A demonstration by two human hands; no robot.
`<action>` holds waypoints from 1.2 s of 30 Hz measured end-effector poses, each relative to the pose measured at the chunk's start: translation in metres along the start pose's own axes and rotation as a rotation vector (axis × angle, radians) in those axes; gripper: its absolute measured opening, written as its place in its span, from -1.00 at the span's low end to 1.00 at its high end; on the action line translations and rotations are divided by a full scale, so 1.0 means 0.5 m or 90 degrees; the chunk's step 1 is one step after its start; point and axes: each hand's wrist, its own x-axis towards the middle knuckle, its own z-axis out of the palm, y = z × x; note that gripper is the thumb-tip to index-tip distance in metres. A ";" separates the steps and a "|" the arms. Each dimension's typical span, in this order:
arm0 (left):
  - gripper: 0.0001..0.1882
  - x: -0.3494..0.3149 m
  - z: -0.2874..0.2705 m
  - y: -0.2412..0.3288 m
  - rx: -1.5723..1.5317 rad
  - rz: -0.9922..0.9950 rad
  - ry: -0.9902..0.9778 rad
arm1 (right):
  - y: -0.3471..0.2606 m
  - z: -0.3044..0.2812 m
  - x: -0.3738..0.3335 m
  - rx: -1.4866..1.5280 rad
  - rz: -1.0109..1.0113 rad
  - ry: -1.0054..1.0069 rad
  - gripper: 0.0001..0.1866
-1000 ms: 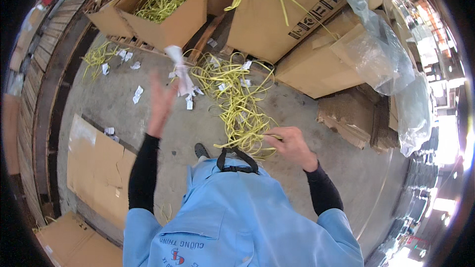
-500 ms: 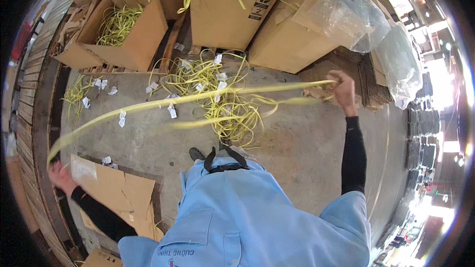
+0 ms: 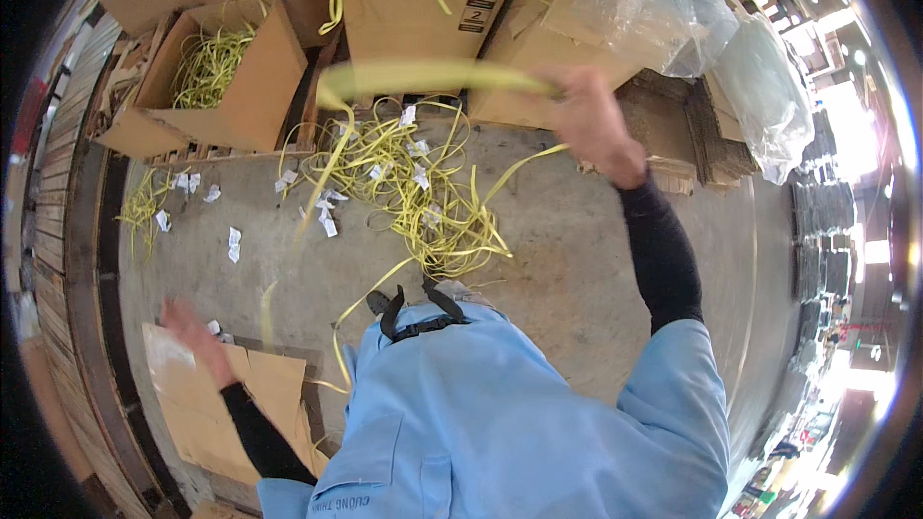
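Note:
My right hand [image 3: 598,125] is raised at the right of the middle, closed around a yellow plastic strap. From it the strap [image 3: 433,74] sweeps left in a blurred loop and bends down. Another length hangs from the same hand toward a tangled heap of yellow strapping [image 3: 447,231] on the floor, with white paper tags among it. My left hand [image 3: 197,334], slightly blurred, reaches over a flat cardboard sheet [image 3: 226,404] at the lower left. Its fingers look stretched out, with no strap visible in them.
An open carton [image 3: 264,77] at the far left holds more yellow strapping. Tall cartons [image 3: 413,14] stand at the back, one draped with strap. Clear plastic sheeting [image 3: 663,14] covers boxes at the far right. A small strap bundle [image 3: 144,211] and paper tags [image 3: 235,245] lie on the concrete floor.
The strap stretched between both hands has come away from my left hand and swings toward the right. My right hand has moved left and up; my left hand has moved right.

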 end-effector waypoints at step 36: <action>-0.41 -0.202 0.195 0.152 -0.282 0.066 -0.207 | 0.038 0.014 0.001 -0.021 -0.103 0.073 -0.78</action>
